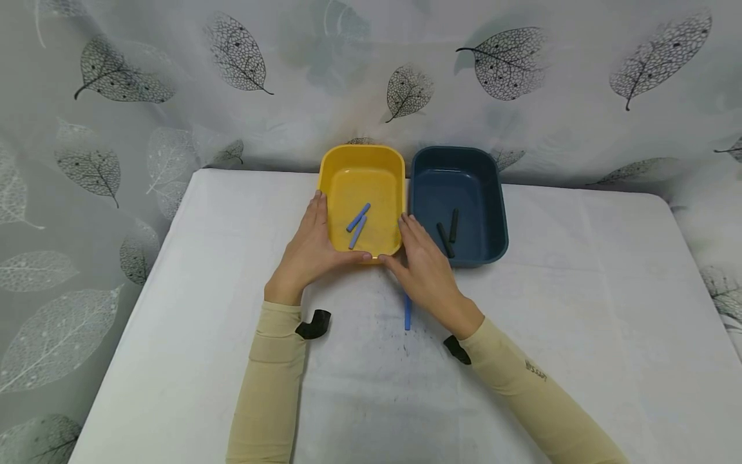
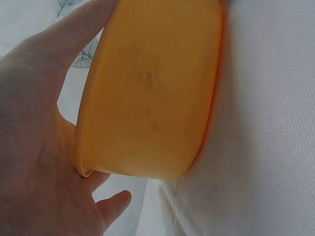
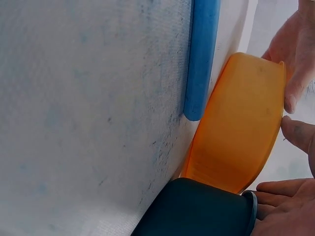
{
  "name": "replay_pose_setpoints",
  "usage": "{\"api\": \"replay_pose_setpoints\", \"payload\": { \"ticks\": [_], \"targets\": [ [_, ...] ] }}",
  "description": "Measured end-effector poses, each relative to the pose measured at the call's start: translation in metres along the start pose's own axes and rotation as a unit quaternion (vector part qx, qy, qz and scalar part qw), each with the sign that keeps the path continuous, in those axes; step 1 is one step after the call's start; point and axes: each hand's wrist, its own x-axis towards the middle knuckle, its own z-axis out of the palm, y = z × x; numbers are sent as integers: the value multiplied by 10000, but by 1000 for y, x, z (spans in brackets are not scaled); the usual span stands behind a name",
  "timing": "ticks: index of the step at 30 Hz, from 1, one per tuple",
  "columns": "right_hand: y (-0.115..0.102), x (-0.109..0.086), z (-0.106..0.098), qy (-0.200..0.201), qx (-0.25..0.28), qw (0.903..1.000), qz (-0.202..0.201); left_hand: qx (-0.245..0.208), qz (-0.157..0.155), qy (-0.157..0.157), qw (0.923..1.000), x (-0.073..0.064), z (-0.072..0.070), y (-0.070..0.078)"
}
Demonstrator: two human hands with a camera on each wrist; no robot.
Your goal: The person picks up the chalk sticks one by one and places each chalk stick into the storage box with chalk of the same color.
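Note:
My left hand [image 1: 310, 248] rests against the left side and front corner of a yellow plastic tray [image 1: 396, 169], its fingers straight along the wall and its thumb on the front rim. On the opposite side, my right hand [image 1: 426, 270] touches the right front corner, fingers extended between the two trays and thumb at the front rim. The thumb tips nearly meet. Two blue sticks that look like chalk [image 1: 357, 218] lie in the yellow tray. A third blue stick [image 1: 408, 314] lies on the table, partly hidden by my right hand; the right wrist view shows it large.
A dark blue tray [image 1: 501, 212] stands just right of the yellow one and holds two dark sticks [image 1: 454, 225]. The white-covered table [image 1: 568, 290] has small blue and dark smudges before the trays. A leaf-patterned curtain [image 1: 348, 64] hangs behind.

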Motion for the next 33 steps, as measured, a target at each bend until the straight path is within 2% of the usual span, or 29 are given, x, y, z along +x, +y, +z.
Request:
{"api": "replay_pose_setpoints", "payload": {
  "ticks": [9, 16, 25, 33],
  "targets": [
    [0, -11, -6, -75, -42, 9999, 105, -42, 5, 72, 10000, -1, 0, 0],
    [1, -26, -12, -106, 56, 9998, 176, -63, -46, 32, 10000, 0, 1, -1],
    [0, -53, -11, -109, 151, 9998, 74, -5, -29, 16, 10000, 0, -1, 0],
    [-1, -67, -6, -3, 14, 9999, -120, 15, -58, -21, 10000, -1, -1, 0]
  ]
}}
